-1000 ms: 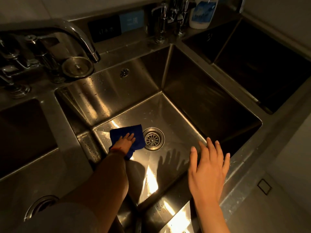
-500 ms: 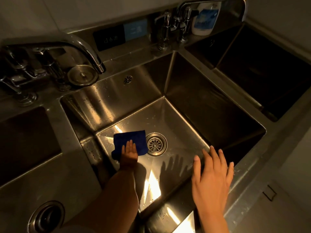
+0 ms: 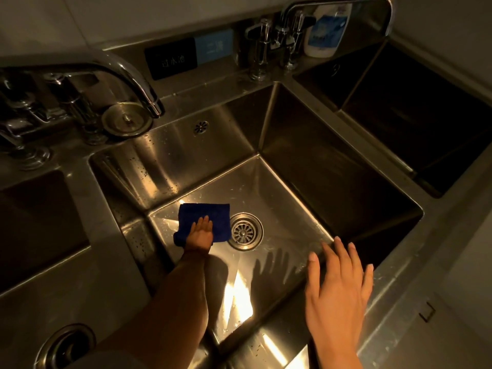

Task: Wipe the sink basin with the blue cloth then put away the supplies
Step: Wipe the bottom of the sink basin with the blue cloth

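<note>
A folded blue cloth lies flat on the floor of the middle steel sink basin, just left of the round drain strainer. My left hand presses down on the cloth with straight fingers, arm reaching deep into the basin. My right hand hovers above the basin's near right corner, fingers spread and holding nothing. A white and blue detergent bottle stands on the back ledge at the right.
A curved faucet arches over the basin's back left corner, with a round metal drain plug under it. More taps rise at the back. Dark basins lie left and right.
My left hand and the cloth have stayed just left of the drain, the fingers now lying straighter on it. My right hand keeps hovering by the near right corner.
</note>
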`<action>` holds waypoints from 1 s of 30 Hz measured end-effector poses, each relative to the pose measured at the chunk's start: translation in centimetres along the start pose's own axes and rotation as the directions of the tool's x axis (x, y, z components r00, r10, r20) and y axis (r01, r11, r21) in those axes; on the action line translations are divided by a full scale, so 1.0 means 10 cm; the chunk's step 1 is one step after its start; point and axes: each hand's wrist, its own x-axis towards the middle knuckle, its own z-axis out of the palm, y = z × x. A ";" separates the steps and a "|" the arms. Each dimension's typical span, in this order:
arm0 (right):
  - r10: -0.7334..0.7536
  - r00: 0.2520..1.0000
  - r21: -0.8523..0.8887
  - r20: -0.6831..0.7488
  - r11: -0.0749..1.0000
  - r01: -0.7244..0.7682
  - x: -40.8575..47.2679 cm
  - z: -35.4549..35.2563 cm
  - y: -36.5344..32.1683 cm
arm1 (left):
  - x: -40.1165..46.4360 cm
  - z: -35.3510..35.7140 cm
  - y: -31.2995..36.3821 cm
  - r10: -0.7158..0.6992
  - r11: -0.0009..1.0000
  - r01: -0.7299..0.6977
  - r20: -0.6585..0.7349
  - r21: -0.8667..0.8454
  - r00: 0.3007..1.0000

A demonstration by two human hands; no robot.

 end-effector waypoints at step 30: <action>0.022 0.999 -0.001 0.035 1.000 -0.022 0.00 -0.05 -0.03 | -0.32 0.03 0.03 0.032 0.996 -0.043 -0.136 -0.073 0.990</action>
